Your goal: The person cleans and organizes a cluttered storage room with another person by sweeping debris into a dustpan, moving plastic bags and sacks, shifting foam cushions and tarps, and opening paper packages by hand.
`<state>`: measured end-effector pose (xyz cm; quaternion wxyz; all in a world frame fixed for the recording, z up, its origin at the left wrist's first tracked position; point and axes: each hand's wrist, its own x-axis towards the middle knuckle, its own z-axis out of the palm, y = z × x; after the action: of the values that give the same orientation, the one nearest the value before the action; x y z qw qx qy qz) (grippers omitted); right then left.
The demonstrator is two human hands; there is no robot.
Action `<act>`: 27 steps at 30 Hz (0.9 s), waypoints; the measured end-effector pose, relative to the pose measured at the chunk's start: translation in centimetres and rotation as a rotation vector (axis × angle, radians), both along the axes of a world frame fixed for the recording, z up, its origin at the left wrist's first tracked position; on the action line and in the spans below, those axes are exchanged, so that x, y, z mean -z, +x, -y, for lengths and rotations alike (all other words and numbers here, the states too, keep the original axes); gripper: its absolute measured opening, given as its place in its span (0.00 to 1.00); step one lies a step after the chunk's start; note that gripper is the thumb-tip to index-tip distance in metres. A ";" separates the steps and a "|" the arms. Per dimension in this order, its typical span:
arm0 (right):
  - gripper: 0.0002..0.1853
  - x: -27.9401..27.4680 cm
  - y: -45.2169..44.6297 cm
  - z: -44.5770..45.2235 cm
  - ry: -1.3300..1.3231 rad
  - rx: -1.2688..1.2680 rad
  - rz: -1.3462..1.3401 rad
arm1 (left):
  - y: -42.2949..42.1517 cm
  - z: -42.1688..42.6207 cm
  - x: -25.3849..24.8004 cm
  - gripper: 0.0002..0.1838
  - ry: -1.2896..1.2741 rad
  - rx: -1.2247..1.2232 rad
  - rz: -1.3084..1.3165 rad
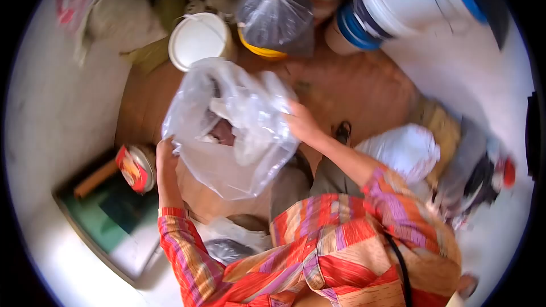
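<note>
Green shows on the framed board [116, 199] at far left, where a red-labelled container [135, 170] stands near a brown stick [96, 178]. Just right of it, the left hand [166, 152] is closed on the near-left edge of a clear plastic bag [219, 171]. That bag hangs spread between both hands, above the brown floor [335, 88] and in front of the person's knees. It looks light, limp and rather slippery, and thin enough to tear if pulled hard; the doubled rim seems the best place to pinch, one hand at each side. Whether the dark reddish patch within is contents or floor, I cannot tell. Beyond it stand a white-lidded bucket [199, 41] and, further right, a tied dark bag [276, 18]. The right hand [300, 123] clasps the bag's right side, its fingertips blurred. Farther right lies a white sack [405, 150].
</note>
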<state>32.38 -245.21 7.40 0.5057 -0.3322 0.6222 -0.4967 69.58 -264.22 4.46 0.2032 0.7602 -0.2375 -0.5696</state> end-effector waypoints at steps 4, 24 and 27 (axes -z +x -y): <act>0.16 4.3 6.4 3.7 0.378 -0.223 -0.259 | 4.7 4.2 7.3 0.04 0.059 -0.131 -0.067; 0.12 12.3 -0.4 -8.6 0.406 -0.062 -0.161 | 0.2 -1.8 7.6 0.26 -0.531 0.277 0.302; 0.12 13.5 -6.0 -19.7 0.517 0.234 -0.334 | -4.2 -7.5 3.8 0.26 -0.587 0.334 0.451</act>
<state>26.37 -225.49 -6.08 0.4040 -0.1958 0.8360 -0.3156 65.38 -256.75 0.64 0.2590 0.7269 -0.5487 -0.3216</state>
